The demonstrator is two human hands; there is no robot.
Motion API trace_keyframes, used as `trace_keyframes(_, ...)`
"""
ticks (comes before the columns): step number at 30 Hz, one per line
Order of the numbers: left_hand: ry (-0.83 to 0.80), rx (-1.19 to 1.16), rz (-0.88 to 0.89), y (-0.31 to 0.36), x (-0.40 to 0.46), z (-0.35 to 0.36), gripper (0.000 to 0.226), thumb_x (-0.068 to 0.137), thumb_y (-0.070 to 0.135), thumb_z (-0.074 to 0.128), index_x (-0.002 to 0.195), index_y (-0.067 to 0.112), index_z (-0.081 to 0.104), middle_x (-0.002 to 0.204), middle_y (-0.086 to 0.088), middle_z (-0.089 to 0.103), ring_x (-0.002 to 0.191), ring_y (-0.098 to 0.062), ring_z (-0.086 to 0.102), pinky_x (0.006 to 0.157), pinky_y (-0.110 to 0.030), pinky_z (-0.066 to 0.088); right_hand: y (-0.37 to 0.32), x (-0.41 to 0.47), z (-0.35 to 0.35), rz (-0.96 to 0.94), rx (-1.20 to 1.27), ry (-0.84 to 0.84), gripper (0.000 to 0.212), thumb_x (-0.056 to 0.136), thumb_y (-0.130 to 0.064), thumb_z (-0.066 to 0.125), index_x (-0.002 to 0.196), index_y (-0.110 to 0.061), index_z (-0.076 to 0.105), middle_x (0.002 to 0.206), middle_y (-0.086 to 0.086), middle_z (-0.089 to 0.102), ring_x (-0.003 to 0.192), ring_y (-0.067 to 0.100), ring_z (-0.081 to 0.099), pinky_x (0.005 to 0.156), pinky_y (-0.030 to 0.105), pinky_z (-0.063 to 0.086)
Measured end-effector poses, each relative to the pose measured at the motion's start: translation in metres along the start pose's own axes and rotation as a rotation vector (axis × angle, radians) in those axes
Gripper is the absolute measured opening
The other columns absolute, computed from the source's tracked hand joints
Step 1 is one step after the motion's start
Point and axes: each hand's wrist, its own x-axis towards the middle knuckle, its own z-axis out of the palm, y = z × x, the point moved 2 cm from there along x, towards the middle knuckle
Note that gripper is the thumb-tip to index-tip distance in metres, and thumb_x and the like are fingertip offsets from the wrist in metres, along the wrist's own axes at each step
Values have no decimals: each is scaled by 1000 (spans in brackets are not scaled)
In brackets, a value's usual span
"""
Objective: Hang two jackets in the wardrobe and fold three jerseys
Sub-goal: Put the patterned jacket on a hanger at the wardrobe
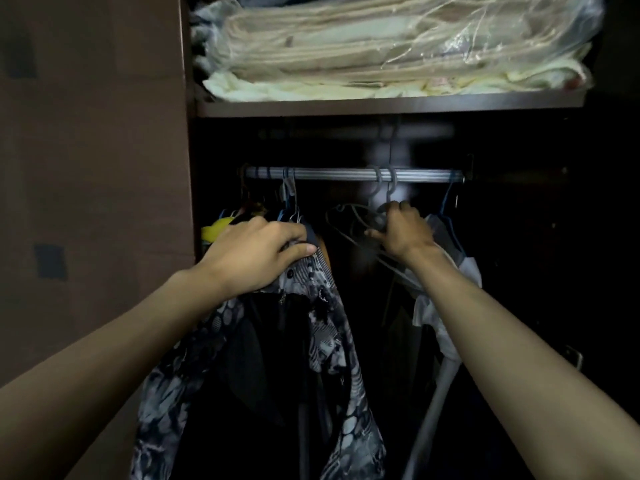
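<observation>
Under shelf (381, 107) of folded bedding (381, 46), rail (346, 175) crowded; left hand (258, 252) grips patterned garment (329, 323), right hand (403, 230) curled round grey hangers (349, 221).

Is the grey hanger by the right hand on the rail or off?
On: grey hanger hooks over rail; right hand grips it.

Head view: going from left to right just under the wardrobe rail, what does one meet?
Yellow garment → left hand gripping the patterned garment → right hand gripping an empty grey hanger → white garment.
</observation>
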Motion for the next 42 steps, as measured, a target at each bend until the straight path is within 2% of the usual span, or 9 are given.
trace_keyframes(8,-72,-116,-32,-8,-1,9,22,101,52,48,90,36,58,57,11,47,51,-5,42,50,-31,27,-6,17,26,213,320,-147,78,80,-73,66,135,-19,58,134,14,65,120,36,63,96,39,50)
trace_keyframes(12,-135,-259,-69,-14,-2,20,26,101,47,51,92,26,63,53,4,44,43,-9,41,46,-24,27,-7,21,36,190,657,-122,56,84,-63,71,97,-9,72,97,14,74,99,34,71,77,33,50)
trace_keyframes(16,-155,-400,-141,-21,-1,27,30,101,39,55,86,14,62,52,4,40,39,-7,40,43,-18,33,-14,2,21,41,847,-95,74,79,-74,65,92,-2,72,81,24,74,76,38,73,66,46,57)
trace_keyframes(19,-196,-419,-178,-29,-2,29,36,100,41,56,74,17,53,61,4,42,48,-8,36,52,-19,32,-7,-34,7,36,891,-76,52,95,-59,59,88,-9,75,37,-4,45,33,12,45,45,25,34)
trace_keyframes(24,-226,-455,-217,-34,-13,20,44,98,37,61,64,20,41,62,2,35,55,-11,36,59,-30,31,5,-156,-31,53,1140,-9,47,104,-48,45,87,-15,74,37,-6,29,29,4,25,33,15,21)
trace_keyframes(30,-268,-497,-253,-28,-33,-11,43,95,36,68,63,14,48,56,2,38,47,-5,34,52,-24,28,2,-292,-110,92,1294,4,50,99,-50,43,103,-13,77,47,-2,17,37,4,17,48,9,20)
trace_keyframes(34,-283,-588,-309,-31,-58,-40,30,93,36,69,71,16,69,64,7,61,60,2,51,70,-22,38,-2,-351,-144,113,1193,-109,49,91,-60,48,106,-25,79,49,5,12,40,2,21,48,18,11)
trace_keyframes(39,-365,-761,-384,-33,-87,-73,28,91,41,69,94,14,72,86,-2,72,72,-7,65,66,-13,51,-19,-397,-168,126,1024,-321,55,74,-73,60,101,-31,81,43,2,22,37,7,20,45,15,9)
trace_keyframes(42,-387,-822,-412,-27,-98,-90,33,89,47,71,98,15,74,101,-2,76,88,-13,69,87,-27,57,-44,-404,-171,13,900,-377,48,86,-71,57,97,-30,79,47,-1,26,40,10,25,37,19,19)
